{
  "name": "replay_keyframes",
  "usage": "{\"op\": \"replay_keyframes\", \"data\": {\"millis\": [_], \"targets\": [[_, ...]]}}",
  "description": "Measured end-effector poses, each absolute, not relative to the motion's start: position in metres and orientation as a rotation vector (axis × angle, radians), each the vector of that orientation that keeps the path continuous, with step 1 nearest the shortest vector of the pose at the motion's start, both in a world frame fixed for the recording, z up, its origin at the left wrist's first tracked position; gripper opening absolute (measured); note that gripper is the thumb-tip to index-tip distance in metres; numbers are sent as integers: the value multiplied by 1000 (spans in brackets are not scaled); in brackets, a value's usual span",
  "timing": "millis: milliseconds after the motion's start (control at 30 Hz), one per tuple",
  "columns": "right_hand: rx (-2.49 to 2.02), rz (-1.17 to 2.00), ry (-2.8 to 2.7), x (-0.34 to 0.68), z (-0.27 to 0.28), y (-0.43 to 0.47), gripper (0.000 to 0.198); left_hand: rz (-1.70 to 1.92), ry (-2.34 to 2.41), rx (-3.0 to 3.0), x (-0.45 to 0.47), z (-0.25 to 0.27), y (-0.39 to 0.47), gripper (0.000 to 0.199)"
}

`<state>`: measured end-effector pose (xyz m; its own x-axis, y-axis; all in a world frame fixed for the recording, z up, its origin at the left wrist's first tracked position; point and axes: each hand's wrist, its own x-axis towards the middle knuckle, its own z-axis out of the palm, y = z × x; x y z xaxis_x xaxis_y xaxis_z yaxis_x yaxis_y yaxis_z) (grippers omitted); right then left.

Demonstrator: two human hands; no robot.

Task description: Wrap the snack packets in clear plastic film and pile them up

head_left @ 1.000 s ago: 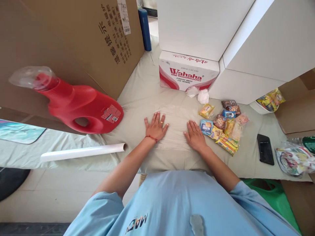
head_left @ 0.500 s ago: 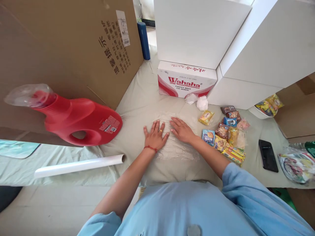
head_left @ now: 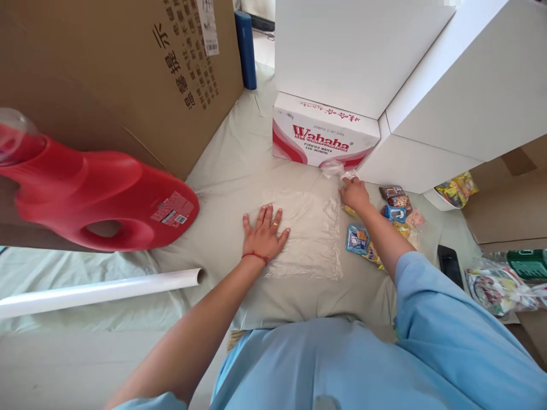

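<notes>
My left hand (head_left: 262, 238) lies flat, fingers spread, on the left edge of a thin clear plastic sheet or bag (head_left: 310, 239) spread over the cloth. It wears a ring and a red string bracelet. Off to the right, my right hand (head_left: 356, 193) reaches forward with its fingers curled down onto a crumpled white plastic bundle (head_left: 350, 173), partly hidden behind the fingertips. Beside that bundle lies a crumpled clear plastic piece (head_left: 332, 168). A yellow snack packet (head_left: 349, 211) shows partly beneath my right hand. A blue snack packet (head_left: 358, 239) lies nearer, left of my forearm.
Several snack packets (head_left: 394, 213) lie right of my forearm. A Wahaha carton (head_left: 322, 134) and white boxes (head_left: 325, 51) stand behind. Leftward are a red jug (head_left: 111, 199), a white roll (head_left: 102, 290) and a large cardboard box (head_left: 106, 74). A phone (head_left: 449, 265) lies at right.
My right hand has left the plastic sheet and moved forward and right to the white bundle. My left hand stays flat on the sheet. The sheet looks more spread out; the view has shifted slightly.
</notes>
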<state>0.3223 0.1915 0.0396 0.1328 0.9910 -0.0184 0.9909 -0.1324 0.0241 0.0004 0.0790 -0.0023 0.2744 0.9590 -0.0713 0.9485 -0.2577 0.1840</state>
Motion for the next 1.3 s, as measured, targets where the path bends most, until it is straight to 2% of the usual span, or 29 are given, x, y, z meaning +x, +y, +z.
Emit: {"op": "replay_keyframes", "data": {"millis": [133, 233, 300, 367, 500, 700, 767, 833, 933, 1100, 1300], "targets": [[2309, -28, 2039, 332, 42, 196, 42, 108, 1767, 2347, 0, -4, 79, 70], [2341, 262, 2222, 321, 52, 207, 39, 116, 1766, 2335, 0, -4, 79, 70], [2255, 391, 2379, 311, 54, 220, 46, 110, 1769, 2331, 0, -4, 79, 70], [2140, 296, 2393, 303, 52, 231, 53, 105, 1769, 2334, 0, -4, 80, 70], [2098, 75, 2222, 292, 42, 238, 36, 111, 1776, 2326, 1, -4, 79, 70], [2223, 264, 2367, 306, 44, 225, 39, 127, 1764, 2332, 0, -5, 80, 71], [2154, 112, 2381, 321, 47, 221, 44, 126, 1769, 2331, 0, -5, 80, 71], [2098, -19, 2374, 340, 54, 212, 56, 126, 1772, 2332, 0, -5, 80, 71], [2216, 99, 2436, 374, 71, 180, 61, 136, 1766, 2337, 0, -4, 80, 71], [2506, 404, 2339, 407, 90, 77, 39, 153, 1761, 2340, 1, -5, 79, 71], [2210, 198, 2442, 354, 33, -39, 51, 158, 1771, 2374, 0, -6, 79, 72]]}}
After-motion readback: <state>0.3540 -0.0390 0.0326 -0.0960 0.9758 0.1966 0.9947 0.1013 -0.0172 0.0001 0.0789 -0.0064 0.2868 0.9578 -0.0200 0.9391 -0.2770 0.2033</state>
